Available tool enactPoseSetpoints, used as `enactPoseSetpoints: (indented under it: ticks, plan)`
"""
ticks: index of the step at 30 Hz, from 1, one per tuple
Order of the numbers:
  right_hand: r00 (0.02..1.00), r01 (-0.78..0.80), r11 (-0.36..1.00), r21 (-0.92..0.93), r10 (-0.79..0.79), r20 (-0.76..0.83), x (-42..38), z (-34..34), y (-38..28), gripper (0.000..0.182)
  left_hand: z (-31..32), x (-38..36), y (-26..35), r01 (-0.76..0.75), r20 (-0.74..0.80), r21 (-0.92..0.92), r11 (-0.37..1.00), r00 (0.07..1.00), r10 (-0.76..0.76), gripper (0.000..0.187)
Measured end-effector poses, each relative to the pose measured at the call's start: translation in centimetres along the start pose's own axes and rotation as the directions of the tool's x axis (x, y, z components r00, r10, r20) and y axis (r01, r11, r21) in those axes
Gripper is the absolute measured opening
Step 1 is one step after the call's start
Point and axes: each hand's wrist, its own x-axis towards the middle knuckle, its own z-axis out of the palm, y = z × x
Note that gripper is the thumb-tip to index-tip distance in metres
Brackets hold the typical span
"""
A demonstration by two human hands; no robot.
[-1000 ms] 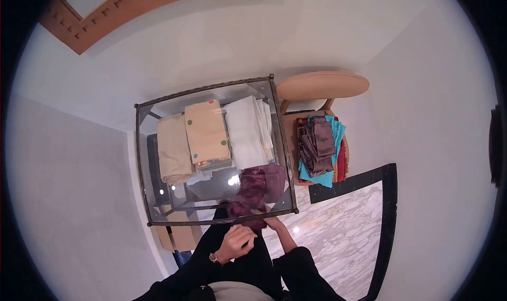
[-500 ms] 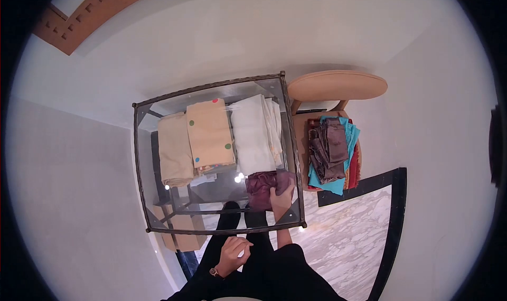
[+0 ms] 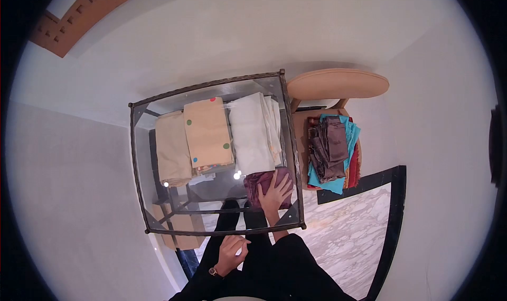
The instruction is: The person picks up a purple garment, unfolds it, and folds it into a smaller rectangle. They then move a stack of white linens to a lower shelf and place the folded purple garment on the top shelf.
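Right hand (image 3: 275, 194) lies flat, fingers (image 3: 285, 181) spread, pressing the maroon cloth (image 3: 260, 184) on the glass worktop (image 3: 158, 195). Left hand (image 3: 232, 251) loosely curled, empty, below the worktop edge.

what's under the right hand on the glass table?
The right hand lies flat, fingers spread, on a folded maroon cloth resting on the glass-topped metal-framed table. The cloth's middle is covered by the hand.

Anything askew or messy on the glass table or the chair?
Table stacks look tidy; the right hand lies flat on the maroon cloth. On the chair, the grey-brown cloth sits crumpled, not folded, atop the teal cloth.
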Motion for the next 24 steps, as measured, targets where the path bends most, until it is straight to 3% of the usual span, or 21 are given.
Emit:
enactPoseSetpoints:
  ticks: [4, 7, 8, 11, 13, 15, 16, 17, 18, 19, 21, 24]
  plan:
    - [0.999, 0.022, 0.999, 0.041, -0.021, -0.041, -0.2, -2.6, -0.8, 0.084, 0.1, 0.3, 0.1, -0.001, -0.016, 0.007, 1.0, 1.0, 0.001, 0.006]
    - [0.979, 0.203, 0.962, 0.182, -0.192, -0.074, -1.9, -4.2, 0.2, 0.081, 0.1, 0.4, 0.1, 0.009, -0.025, -0.002, 1.0, 1.0, -0.009, 0.005]
    - [0.952, 0.296, 0.929, 0.221, -0.267, -0.153, -3.1, -4.3, 0.7, 0.075, 0.1, 0.5, 0.0, 0.014, -0.023, 0.0, 1.0, 1.0, -0.014, 0.005]
    - [0.862, 0.479, 0.836, 0.268, -0.506, 0.037, -7.7, -3.6, 4.8, 0.065, 0.4, 0.7, 0.0, 0.035, -0.039, -0.006, 0.999, 0.999, -0.035, 0.005]
    - [0.783, 0.431, 0.744, 0.511, -0.59, 0.199, -11.2, -4.5, 8.4, 0.047, 0.6, 0.7, -0.2, 0.055, -0.049, -0.009, 0.998, 0.997, -0.055, 0.005]
    - [0.96, 0.271, 0.873, 0.406, -0.276, -0.047, -15.8, -1.5, 14.0, 0.014, 0.7, 0.7, -0.5, 0.083, -0.052, -0.009, 0.997, 0.995, -0.083, 0.006]
    - [0.994, 0.062, 0.925, 0.375, -0.022, -0.111, -15.0, -1.8, 15.1, 0.01, 0.8, 0.9, -0.5, 0.085, -0.052, -0.015, 0.996, 0.995, -0.085, 0.006]
    - [0.957, -0.156, 0.92, 0.359, 0.231, -0.177, -14.0, -2.3, 16.4, 0.007, 0.8, 1.1, -0.4, 0.089, -0.051, -0.02, 0.996, 0.995, -0.09, 0.006]
    - [0.924, -0.236, 0.858, 0.457, 0.343, -0.167, -11.4, -1.7, 19.8, 0.007, 0.9, 1.2, -0.4, 0.093, -0.05, -0.026, 0.995, 0.994, -0.094, 0.006]
    - [0.88, -0.265, 0.881, 0.392, 0.387, -0.276, -8.1, -2.0, 21.5, 0.01, 1.0, 1.2, -0.3, 0.097, -0.051, -0.016, 0.995, 0.994, -0.098, 0.006]
    - [0.893, -0.128, 0.894, 0.43, 0.293, -0.343, -0.8, -4.7, 22.8, 0.024, 1.2, 1.3, -0.3, 0.103, -0.048, 0.0, 0.995, 0.994, -0.103, 0.006]
    - [0.904, 0.104, 0.968, 0.227, 0.003, -0.428, 9.8, -7.3, 21.6, 0.052, 1.3, 1.3, -0.4, 0.098, -0.03, 0.023, 0.995, 0.995, -0.098, 0.005]
